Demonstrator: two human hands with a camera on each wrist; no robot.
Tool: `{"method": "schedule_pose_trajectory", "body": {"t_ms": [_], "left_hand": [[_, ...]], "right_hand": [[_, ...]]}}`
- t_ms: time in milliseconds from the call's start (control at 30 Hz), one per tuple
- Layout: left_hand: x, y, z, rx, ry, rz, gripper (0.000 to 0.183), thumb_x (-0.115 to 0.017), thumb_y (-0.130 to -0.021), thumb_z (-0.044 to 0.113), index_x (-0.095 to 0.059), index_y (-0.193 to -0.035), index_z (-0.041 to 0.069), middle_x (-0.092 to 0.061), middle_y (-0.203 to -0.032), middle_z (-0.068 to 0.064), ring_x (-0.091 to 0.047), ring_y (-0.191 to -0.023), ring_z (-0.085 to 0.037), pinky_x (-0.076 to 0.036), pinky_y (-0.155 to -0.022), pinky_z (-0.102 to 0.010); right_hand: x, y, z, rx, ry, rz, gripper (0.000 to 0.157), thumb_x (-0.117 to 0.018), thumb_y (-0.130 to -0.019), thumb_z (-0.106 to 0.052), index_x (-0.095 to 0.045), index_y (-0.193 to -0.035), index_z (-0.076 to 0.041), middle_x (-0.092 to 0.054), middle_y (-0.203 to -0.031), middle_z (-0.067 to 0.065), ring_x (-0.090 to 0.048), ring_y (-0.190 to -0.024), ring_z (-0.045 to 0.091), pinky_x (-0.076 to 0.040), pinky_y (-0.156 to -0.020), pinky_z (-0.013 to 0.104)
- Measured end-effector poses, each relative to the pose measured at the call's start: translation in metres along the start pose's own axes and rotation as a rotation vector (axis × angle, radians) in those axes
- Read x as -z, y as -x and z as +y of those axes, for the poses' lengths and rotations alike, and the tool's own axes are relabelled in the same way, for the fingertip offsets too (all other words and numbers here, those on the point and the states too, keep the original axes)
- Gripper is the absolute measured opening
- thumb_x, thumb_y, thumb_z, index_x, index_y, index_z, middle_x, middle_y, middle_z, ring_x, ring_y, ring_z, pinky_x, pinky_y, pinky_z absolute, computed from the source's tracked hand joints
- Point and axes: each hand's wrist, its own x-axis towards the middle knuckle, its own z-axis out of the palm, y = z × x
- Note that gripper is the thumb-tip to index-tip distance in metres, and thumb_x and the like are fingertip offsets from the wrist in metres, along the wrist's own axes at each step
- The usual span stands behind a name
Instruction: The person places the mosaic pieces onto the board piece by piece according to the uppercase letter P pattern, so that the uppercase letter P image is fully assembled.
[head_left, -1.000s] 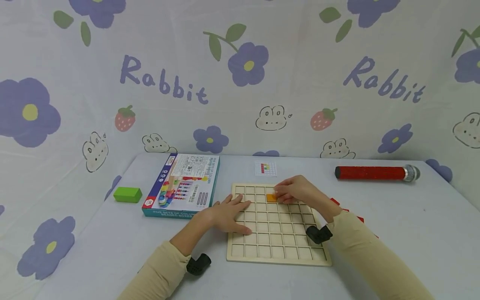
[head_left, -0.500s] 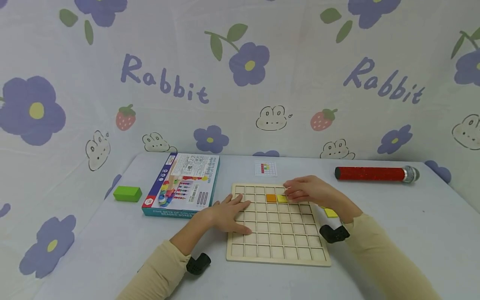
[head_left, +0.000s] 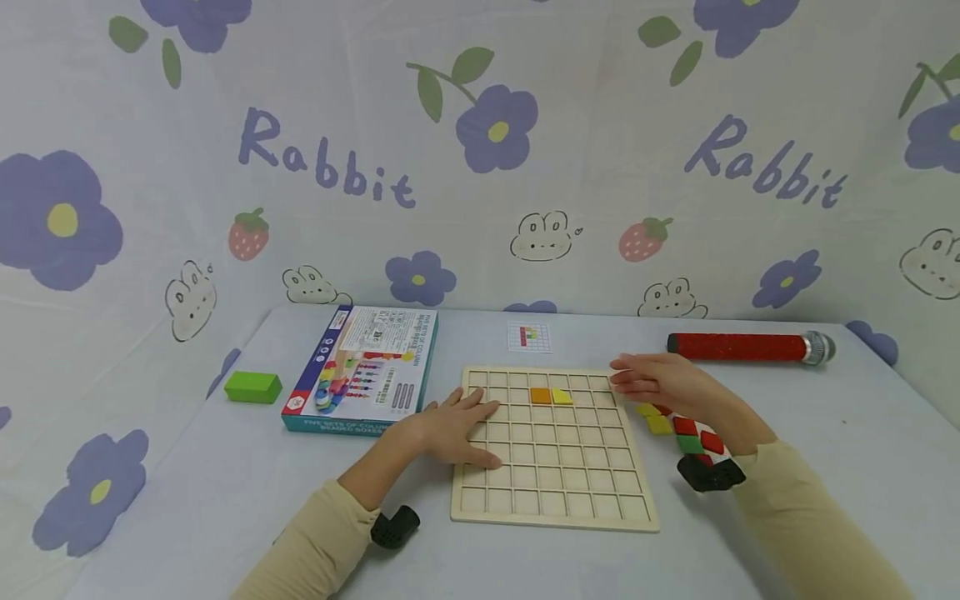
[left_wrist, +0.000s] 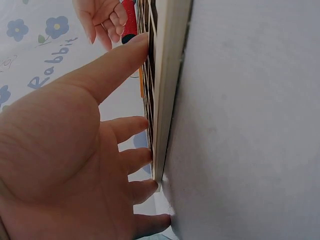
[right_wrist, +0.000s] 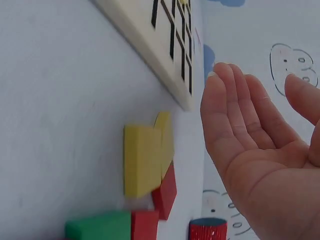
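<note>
My left hand [head_left: 450,429] lies with fingers spread on the left side of a wooden grid board [head_left: 555,502]. In the left wrist view its thumb and fingertips meet the board's edge. An orange square tile [head_left: 541,396] and a yellow tile [head_left: 562,397] sit side by side in cells of the board's second row from the back. Over the board's far right corner hovers my right hand [head_left: 667,385], palm visible and holding nothing in the right wrist view. Below it on the table lie yellow tiles [right_wrist: 145,160], a red tile [right_wrist: 166,192] and a green tile [right_wrist: 100,227].
A flat boxed toy set [head_left: 375,371] lies left of the board, with a green block [head_left: 252,387] beyond it. Behind the board is a small printed card [head_left: 529,337]. A red microphone [head_left: 738,347] lies at the back right. A patterned cloth forms the backdrop.
My right hand has let go of the yellow tile beside the orange one and moved right, off the grid cells, uncovering loose tiles. My left hand has stayed in place.
</note>
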Motion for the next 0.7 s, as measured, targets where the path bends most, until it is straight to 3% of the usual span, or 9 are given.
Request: {"method": "schedule_pose_trajectory", "body": {"t_ms": [300, 533, 700], "left_hand": [[-0.001, -0.002, -0.001, -0.001, -0.002, 0.001, 0.082, -0.062, -0.088, 0.05, -0.025, -0.153, 0.015, -0.011, -0.158, -0.011, -0.003, -0.143, -0.035, -0.012, -0.109, -0.06], [0.0, -0.002, 0.0, -0.005, 0.003, -0.002, 0.082, -0.062, -0.088, 0.05, -0.024, -0.153, 0.015, -0.011, -0.158, -0.012, -0.003, -0.143, -0.035, -0.012, -0.108, -0.06], [0.0, -0.002, -0.001, -0.008, -0.012, -0.002, 0.082, -0.062, -0.089, 0.051, -0.024, -0.153, 0.015, -0.011, -0.158, -0.012, -0.004, -0.143, -0.035, -0.013, -0.109, -0.059]], "right_hand": [[0.023, 0.016, 0.017, 0.025, 0.059, 0.016, 0.062, -0.044, -0.103, -0.031, -0.027, -0.143, 0.012, -0.044, -0.135, 0.03, -0.054, -0.119, 0.029, -0.044, -0.095, 0.033], [0.04, 0.034, 0.029, 0.021, 0.058, 0.045, 0.062, -0.044, -0.103, -0.028, -0.023, -0.145, 0.012, -0.042, -0.137, 0.032, -0.059, -0.111, 0.019, -0.045, -0.093, 0.032], [0.051, 0.042, 0.038, 0.003, 0.106, 0.085, 0.064, -0.045, -0.102, -0.031, -0.024, -0.144, 0.013, -0.044, -0.136, 0.031, -0.06, -0.11, 0.021, -0.047, -0.091, 0.031]]}}
